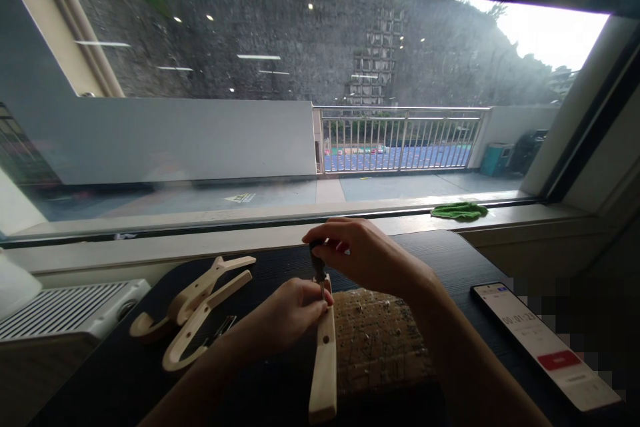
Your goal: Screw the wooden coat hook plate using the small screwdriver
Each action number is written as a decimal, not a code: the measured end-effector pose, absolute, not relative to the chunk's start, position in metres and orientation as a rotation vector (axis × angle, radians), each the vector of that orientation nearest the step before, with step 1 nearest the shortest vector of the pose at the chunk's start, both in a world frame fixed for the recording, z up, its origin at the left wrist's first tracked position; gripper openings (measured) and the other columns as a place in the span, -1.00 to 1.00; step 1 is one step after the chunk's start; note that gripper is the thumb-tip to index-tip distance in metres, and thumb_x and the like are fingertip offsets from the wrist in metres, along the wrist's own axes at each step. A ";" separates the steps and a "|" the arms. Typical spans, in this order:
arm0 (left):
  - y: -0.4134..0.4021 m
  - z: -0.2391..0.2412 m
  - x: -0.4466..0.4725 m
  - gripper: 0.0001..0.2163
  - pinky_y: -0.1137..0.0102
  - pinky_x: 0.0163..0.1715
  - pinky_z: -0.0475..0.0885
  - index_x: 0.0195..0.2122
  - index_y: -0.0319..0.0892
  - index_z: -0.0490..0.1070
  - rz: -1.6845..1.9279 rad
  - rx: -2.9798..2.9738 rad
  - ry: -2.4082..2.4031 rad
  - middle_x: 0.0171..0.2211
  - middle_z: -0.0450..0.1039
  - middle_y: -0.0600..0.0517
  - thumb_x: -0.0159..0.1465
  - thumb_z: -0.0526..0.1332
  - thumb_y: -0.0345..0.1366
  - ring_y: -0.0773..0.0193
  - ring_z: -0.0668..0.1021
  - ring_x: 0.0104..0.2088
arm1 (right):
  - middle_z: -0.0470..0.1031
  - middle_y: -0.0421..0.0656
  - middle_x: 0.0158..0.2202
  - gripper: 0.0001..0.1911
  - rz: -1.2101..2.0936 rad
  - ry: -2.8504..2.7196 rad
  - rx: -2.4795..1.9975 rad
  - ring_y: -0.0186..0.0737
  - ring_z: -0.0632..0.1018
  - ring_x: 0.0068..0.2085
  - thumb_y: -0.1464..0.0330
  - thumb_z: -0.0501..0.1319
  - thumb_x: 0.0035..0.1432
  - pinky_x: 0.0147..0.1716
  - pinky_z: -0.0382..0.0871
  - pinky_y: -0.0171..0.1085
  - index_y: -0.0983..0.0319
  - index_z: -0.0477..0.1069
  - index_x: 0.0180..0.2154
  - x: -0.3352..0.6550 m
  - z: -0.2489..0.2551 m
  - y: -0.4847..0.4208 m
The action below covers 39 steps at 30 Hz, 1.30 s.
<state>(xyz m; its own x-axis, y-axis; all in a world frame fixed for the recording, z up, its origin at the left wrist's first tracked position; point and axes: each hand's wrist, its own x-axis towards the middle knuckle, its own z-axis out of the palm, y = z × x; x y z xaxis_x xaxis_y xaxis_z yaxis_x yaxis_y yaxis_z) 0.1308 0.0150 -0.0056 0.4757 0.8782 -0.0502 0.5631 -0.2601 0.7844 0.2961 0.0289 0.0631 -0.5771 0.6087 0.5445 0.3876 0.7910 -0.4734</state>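
My right hand [357,250] is closed round the dark handle of a small screwdriver [318,273] that stands upright, its tip down on a pale wooden bar [325,360]. My left hand [293,313] pinches the top end of that bar and steadies the screwdriver's shaft. The bar lies lengthwise toward me, its far end resting beside a cork-like brown mat [380,343] on the dark round table [125,373].
Two curved wooden hook pieces [193,310] lie on the table to the left, with a small dark metal part [220,330] beside them. A phone [545,347] showing a timer lies at the right. A green cloth [459,211] sits on the window sill; a white heater [65,310] stands left.
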 end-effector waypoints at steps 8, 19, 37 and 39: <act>0.012 0.000 0.133 -0.76 0.46 -0.42 0.22 -0.44 -0.24 0.42 0.521 1.971 1.177 -0.47 0.32 0.05 0.13 -0.01 -0.27 0.34 0.32 -0.45 | 0.40 -0.20 -0.41 -0.80 0.389 -2.214 -0.814 -0.40 0.36 -0.42 0.34 0.15 0.02 -0.47 0.17 -0.38 0.25 0.37 -0.26 0.298 0.060 0.033; 0.016 -0.007 0.128 -0.75 0.47 -0.48 0.20 -0.38 -0.23 0.41 0.505 1.884 1.137 -0.50 0.29 0.08 0.15 0.00 -0.22 0.38 0.29 -0.50 | 0.44 -0.20 -0.39 -0.77 0.429 -2.260 -0.722 -0.42 0.39 -0.41 0.40 0.08 0.08 -0.43 0.19 -0.39 0.21 0.41 -0.20 0.296 0.060 0.031; 0.015 -0.004 0.129 -0.68 0.46 -0.44 0.19 -0.43 -0.27 0.42 0.515 1.913 1.142 -0.48 0.35 0.04 0.17 -0.03 -0.16 0.33 0.31 -0.45 | 0.46 -0.19 -0.37 -0.69 0.424 -2.296 -0.765 -0.39 0.42 -0.40 0.41 0.04 0.09 -0.41 0.20 -0.38 0.19 0.37 -0.11 0.297 0.060 0.031; 0.015 -0.004 0.129 -0.69 0.45 -0.41 0.21 -0.40 -0.26 0.42 0.508 1.912 1.142 -0.45 0.38 0.03 0.17 -0.03 -0.18 0.31 0.34 -0.43 | 0.46 -0.19 -0.38 -0.72 0.414 -2.276 -0.776 -0.38 0.41 -0.39 0.39 0.07 0.08 -0.41 0.20 -0.37 0.20 0.38 -0.14 0.297 0.060 0.032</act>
<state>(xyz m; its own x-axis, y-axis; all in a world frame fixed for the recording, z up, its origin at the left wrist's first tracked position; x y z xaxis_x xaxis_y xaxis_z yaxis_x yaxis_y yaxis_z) 0.1289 0.0147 -0.0036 0.5046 0.8605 -0.0700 0.5244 -0.2411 0.8166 0.2970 0.0318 0.0599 -0.5855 0.6327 0.5068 0.4135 0.7708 -0.4846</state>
